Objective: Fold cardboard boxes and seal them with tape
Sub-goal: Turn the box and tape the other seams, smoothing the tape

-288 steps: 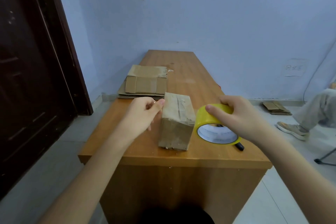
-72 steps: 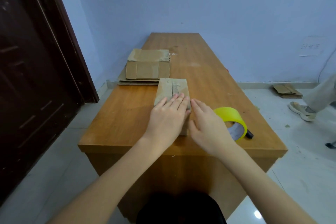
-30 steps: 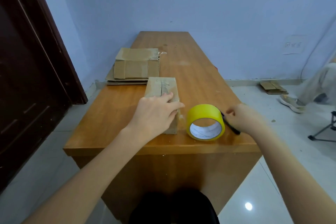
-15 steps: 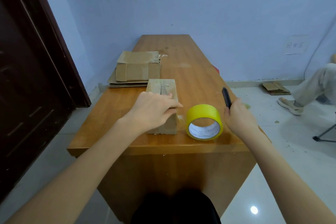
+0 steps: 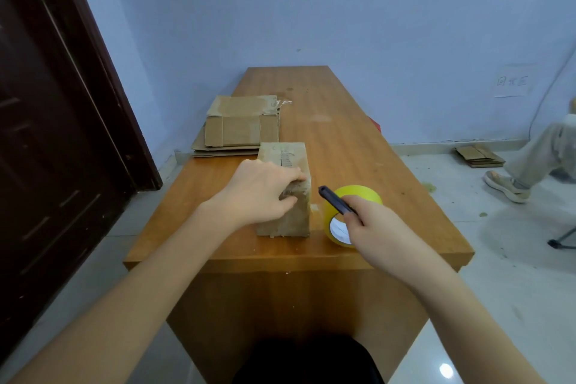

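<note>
A small closed cardboard box point(image 5: 288, 217) stands near the front edge of the wooden table point(image 5: 339, 140). My left hand point(image 5: 263, 190) rests on top of the box with its fingers curled over the near right edge. A yellow tape roll point(image 5: 339, 215) stands on its edge just right of the box, joined to it by a short strip of tape. My right hand point(image 5: 374, 227) grips a black cutter point(image 5: 335, 201) in front of the roll, its tip pointing up and left toward the box's right side.
A stack of flattened cardboard boxes point(image 5: 240, 128) lies on the table behind the box, at the left edge. A dark door point(image 5: 46, 134) stands at the left. More flat cardboard point(image 5: 478, 156) lies on the floor at the right, near another person's leg and shoe point(image 5: 511, 181).
My right hand has picked up the black cutter from the table right of the roll and brought it left, over the roll toward the box. My left hand stays on the box.
</note>
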`<state>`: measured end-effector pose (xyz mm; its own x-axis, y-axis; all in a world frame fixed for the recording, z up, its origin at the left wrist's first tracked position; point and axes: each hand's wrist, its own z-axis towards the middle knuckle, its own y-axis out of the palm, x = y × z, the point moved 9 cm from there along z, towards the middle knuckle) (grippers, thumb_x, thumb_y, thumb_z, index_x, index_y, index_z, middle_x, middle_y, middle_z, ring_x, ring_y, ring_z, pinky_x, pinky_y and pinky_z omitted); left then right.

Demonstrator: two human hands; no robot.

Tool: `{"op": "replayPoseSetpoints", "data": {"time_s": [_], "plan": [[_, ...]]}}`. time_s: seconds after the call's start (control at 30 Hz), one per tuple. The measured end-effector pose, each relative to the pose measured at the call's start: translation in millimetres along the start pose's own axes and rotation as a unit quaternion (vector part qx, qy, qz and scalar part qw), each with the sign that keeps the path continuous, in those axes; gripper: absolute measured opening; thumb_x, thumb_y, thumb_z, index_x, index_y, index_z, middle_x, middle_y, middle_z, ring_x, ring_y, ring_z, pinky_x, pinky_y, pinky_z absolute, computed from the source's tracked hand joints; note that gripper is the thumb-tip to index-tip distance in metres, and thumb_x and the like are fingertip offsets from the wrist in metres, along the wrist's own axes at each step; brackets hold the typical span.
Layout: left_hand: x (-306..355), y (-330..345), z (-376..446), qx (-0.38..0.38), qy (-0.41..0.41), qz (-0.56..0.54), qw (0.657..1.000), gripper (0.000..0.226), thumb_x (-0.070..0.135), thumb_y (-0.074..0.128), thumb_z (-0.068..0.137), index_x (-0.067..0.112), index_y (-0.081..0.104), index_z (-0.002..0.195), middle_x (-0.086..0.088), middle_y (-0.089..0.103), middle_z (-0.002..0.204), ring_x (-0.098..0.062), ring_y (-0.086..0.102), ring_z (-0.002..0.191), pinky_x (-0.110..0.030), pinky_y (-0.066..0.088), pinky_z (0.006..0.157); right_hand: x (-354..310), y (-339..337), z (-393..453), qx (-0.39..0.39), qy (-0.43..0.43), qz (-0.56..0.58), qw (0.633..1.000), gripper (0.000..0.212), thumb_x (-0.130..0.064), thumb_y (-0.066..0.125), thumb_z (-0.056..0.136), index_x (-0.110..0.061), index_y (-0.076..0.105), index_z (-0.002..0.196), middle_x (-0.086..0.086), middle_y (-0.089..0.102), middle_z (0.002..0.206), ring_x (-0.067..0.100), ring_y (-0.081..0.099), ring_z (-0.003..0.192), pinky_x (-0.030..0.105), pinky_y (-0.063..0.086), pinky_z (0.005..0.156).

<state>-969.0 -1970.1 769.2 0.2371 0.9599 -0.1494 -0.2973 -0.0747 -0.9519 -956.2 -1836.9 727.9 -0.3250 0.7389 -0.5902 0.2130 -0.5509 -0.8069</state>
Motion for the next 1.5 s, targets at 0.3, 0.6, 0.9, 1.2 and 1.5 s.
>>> {"op": "replayPoseSetpoints", "data": {"time_s": [0.3, 0.6, 0.9, 1.2, 1.5], "plan": [[-2.1, 2.2, -1.2, -0.008, 0.006, -0.033, 0.999, 0.047, 0.043, 0.045, 0.095, 0.042, 0.036, 0.141, 0.021, 0.039, 0.145, -0.009, 0.056, 0.113, -0.023, 0.041, 0.079, 1.0, -17.7, -8.3, 0.143, 0.017, -0.108, 0.984, 0.027, -0.037, 0.035, 0.101, -0.033, 0.058, 0.115, -0.007, 0.055, 0.076, 0.023, 0.057, 0.073, 0.027, 0.035, 0.054], [4.3, 6.9, -3.8, -0.047, 0.009, 0.004, 0.999, 0.048, 0.044, 0.035, 0.100, 0.036, 0.028, 0.146, 0.015, 0.029, 0.152, -0.015, 0.056, 0.116, -0.027, 0.043, 0.083, -14.4, -8.4, -0.6, 0.129, 0.012, -0.114, 0.985, 0.033, -0.030, 0.032, 0.103, -0.034, 0.051, 0.129, -0.001, 0.066, 0.102, 0.024, 0.058, 0.084, 0.027, 0.036, 0.064], [5.7, 9.8, -4.7, -0.088, 0.025, 0.033, 0.995, 0.049, 0.033, 0.032, 0.102, 0.033, 0.020, 0.149, 0.012, 0.021, 0.156, -0.017, 0.051, 0.125, -0.034, 0.046, 0.092, -10.8, 1.8, -22.3, 0.114, -0.017, -0.054, 0.992, 0.033, -0.030, 0.032, 0.101, -0.036, 0.051, 0.128, -0.007, 0.050, 0.074, 0.019, 0.047, 0.073, 0.029, 0.035, 0.058], [2.5, 7.5, -7.1, -0.089, 0.025, 0.009, 0.996, 0.048, 0.034, 0.032, 0.102, 0.037, 0.019, 0.149, 0.016, 0.019, 0.155, -0.011, 0.042, 0.131, -0.030, 0.042, 0.095, -4.0, 5.6, -34.0, 0.082, -0.020, 0.043, 0.996, 0.033, -0.029, 0.040, 0.098, -0.042, 0.058, 0.123, -0.009, 0.046, 0.053, 0.008, 0.041, 0.051, 0.022, 0.025, 0.048], [-1.3, 8.5, -5.0, -0.087, 0.013, -0.015, 0.996, 0.048, 0.035, 0.036, 0.101, 0.040, 0.023, 0.147, 0.021, 0.022, 0.153, -0.009, 0.046, 0.127, -0.028, 0.041, 0.092, 27.0, -56.8, -38.4, 0.192, -0.018, 0.249, 0.949, 0.041, -0.015, 0.030, 0.093, -0.043, 0.061, 0.091, -0.014, 0.047, 0.042, 0.006, 0.039, 0.044, 0.016, 0.029, 0.042]]}}
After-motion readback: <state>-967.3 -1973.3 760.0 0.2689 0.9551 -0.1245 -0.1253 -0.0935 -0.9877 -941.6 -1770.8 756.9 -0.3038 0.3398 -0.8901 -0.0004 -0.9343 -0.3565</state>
